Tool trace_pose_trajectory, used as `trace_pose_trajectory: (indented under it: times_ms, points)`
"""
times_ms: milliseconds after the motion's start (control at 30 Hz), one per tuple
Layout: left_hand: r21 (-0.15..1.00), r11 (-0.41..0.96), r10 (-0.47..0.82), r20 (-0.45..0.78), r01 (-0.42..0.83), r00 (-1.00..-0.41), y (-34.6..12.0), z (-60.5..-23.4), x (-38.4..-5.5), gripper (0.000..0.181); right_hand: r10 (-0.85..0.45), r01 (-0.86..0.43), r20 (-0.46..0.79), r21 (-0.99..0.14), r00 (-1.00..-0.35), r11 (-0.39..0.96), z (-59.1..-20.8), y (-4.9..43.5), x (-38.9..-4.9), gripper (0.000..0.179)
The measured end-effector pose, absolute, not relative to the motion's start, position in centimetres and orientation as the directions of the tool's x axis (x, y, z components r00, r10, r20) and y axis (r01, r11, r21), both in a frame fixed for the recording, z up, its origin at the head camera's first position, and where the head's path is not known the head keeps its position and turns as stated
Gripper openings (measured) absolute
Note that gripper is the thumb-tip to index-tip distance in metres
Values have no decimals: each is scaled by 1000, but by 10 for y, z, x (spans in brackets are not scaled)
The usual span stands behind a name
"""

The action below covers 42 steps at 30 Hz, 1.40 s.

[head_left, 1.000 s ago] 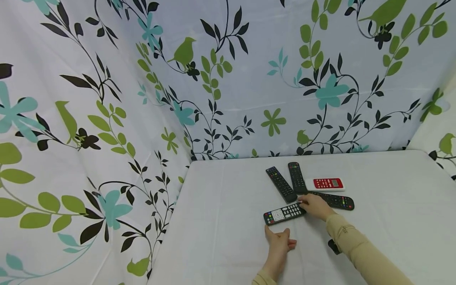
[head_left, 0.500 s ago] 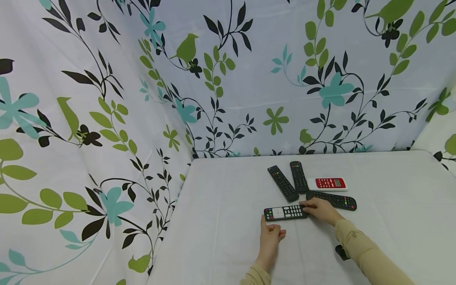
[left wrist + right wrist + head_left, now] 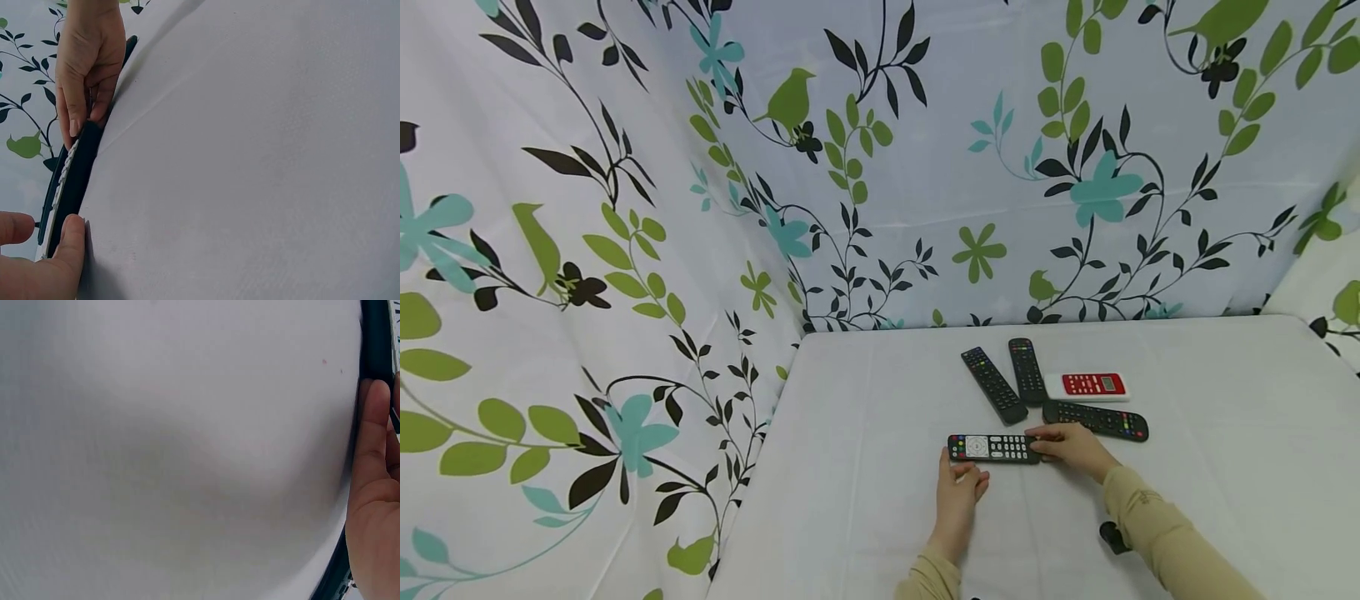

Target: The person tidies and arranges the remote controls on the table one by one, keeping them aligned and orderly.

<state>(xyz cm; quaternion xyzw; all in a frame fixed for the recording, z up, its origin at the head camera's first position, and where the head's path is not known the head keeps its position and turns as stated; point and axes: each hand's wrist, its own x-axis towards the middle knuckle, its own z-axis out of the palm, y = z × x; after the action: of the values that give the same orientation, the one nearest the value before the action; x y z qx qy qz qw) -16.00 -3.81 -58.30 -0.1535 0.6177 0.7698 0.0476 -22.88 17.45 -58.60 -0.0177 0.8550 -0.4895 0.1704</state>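
Crosswise, white-panelled remote (image 3: 991, 448) spans left fingers (image 3: 945, 467) to right fingers (image 3: 1049, 433).

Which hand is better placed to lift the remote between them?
Probably the right hand: it pinches one end of the remote, while the left hand seems only to touch the other.

Sleeves (image 3: 1172, 546) are lt. tan (R one creased).

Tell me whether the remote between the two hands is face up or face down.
Face up: in the head view, the remote shows its white buttons to the camera above.
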Motion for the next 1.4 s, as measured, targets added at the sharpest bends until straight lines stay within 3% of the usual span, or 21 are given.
trace_pose_trajectory:
  times_ms: [433,700,867,1167,1400]
  points:
    - [957,-161,-126,-264,-242,-956,-56,-579,-179,73,-206,222,-321,-893,-924,391,-587,152,-217,43]
    - [972,-92,-127,-228,-218,-965,-55,-576,-183,65,-232,164,-272,-904,-934,396,-585,130,-210,37]
    - [978,50,-136,-193,-201,-972,-54,-577,-186,60,-205,149,-242,-910,-948,388,-583,121,-208,32]
    - [966,205,-157,-126,-157,-980,-59,-578,-183,52,-266,101,-211,-921,-940,376,-583,103,-205,54]
    - [936,328,-171,-72,-126,-983,-74,-580,-178,54,-213,133,-237,-902,-948,411,-584,76,-200,55]
